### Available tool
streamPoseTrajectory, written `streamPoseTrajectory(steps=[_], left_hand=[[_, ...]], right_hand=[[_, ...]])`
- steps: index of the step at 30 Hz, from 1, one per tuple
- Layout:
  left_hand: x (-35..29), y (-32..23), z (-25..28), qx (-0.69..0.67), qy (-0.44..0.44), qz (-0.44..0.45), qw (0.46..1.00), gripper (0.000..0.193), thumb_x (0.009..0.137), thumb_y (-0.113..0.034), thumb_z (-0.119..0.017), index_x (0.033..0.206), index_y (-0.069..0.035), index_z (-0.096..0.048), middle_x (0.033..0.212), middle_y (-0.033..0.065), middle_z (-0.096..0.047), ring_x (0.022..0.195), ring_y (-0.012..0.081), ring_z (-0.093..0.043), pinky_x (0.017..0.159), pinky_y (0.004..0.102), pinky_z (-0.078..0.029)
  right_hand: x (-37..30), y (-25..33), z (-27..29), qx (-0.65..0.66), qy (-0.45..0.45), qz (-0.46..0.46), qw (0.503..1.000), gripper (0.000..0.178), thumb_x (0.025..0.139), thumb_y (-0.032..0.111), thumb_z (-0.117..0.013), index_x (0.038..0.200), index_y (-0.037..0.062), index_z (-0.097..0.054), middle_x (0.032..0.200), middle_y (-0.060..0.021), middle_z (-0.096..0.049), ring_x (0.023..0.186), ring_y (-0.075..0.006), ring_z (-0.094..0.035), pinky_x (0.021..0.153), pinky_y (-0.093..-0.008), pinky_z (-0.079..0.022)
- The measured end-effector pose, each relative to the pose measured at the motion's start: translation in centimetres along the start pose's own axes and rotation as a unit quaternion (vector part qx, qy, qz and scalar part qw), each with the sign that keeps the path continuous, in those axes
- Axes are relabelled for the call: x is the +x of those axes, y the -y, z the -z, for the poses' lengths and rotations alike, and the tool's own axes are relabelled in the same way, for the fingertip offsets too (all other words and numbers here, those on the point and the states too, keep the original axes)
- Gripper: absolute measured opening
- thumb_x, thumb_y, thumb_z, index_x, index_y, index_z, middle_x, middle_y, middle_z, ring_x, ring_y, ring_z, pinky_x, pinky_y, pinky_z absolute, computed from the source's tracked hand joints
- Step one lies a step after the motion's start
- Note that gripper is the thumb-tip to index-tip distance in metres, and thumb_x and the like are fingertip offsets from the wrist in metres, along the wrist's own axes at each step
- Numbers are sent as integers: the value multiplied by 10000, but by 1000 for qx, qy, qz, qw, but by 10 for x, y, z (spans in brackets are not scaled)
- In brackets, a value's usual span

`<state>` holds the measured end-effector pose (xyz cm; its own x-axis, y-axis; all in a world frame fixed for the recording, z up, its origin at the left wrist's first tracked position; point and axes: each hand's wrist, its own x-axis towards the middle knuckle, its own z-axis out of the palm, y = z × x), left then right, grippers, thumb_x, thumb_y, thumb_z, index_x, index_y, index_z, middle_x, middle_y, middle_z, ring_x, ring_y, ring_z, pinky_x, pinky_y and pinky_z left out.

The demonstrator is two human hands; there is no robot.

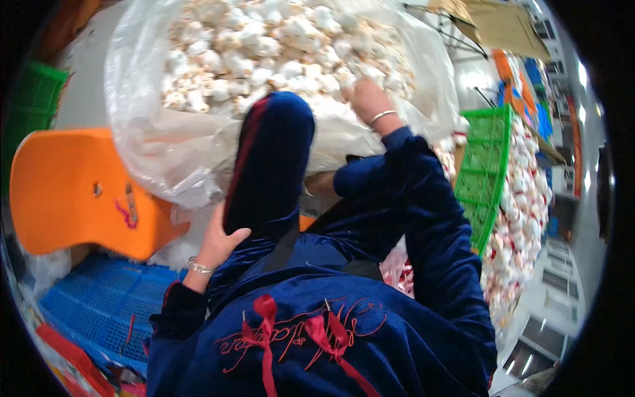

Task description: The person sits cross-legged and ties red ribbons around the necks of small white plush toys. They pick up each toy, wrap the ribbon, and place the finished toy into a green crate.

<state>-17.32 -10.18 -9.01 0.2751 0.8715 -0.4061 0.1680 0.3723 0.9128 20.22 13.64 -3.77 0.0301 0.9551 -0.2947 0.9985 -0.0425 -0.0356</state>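
A heap of small white rounded pieces (pixel 264 46), perhaps stuffed or plush, lies in a large clear plastic bag (pixel 139 86) spread open in front of me. My right hand (pixel 372 102) reaches over the near right part of the heap. Its fingers are curled down toward the white pieces, and their tips are blurred against them, so what they grip is hidden. My left hand (pixel 221 241) rests against my left thigh near the knee (pixel 274 145), thumb spread, holding nothing. The bag's near edge lies in folds around my knee.
An orange plastic chair (pixel 66 192) stands at left with a small pink item (pixel 124 215) on it. Below it is a blue plastic crate (pixel 99 298). A green crate (pixel 483 172) stands at right beside a pile of white-and-red pieces (pixel 522 198). Another green crate (pixel 40 99) is far left.
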Motion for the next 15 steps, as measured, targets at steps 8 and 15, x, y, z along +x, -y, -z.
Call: streamPoseTrajectory(steps=[8,15], left_hand=[[20,-108,-105,149,252,-348,891,433,855,-236,-698,1215,-6,-633,1253,181,-660,1165,369,-621,994,443,-494],[24,-63,-149,218,561,-287,745,331,874,-339,-580,1015,-60,-687,984,181,-712,950,378,-684,819,472,-526]], right_hand=[[-160,-141,5,117,-175,60,976,327,1009,237,-557,1082,-67,-652,1176,-272,-648,1109,-448,-599,970,-480,-474],[-272,25,-54,15,63,309,949,378,890,287,-643,1168,30,-634,1270,-155,-609,1272,-319,-532,1048,-543,-384]])
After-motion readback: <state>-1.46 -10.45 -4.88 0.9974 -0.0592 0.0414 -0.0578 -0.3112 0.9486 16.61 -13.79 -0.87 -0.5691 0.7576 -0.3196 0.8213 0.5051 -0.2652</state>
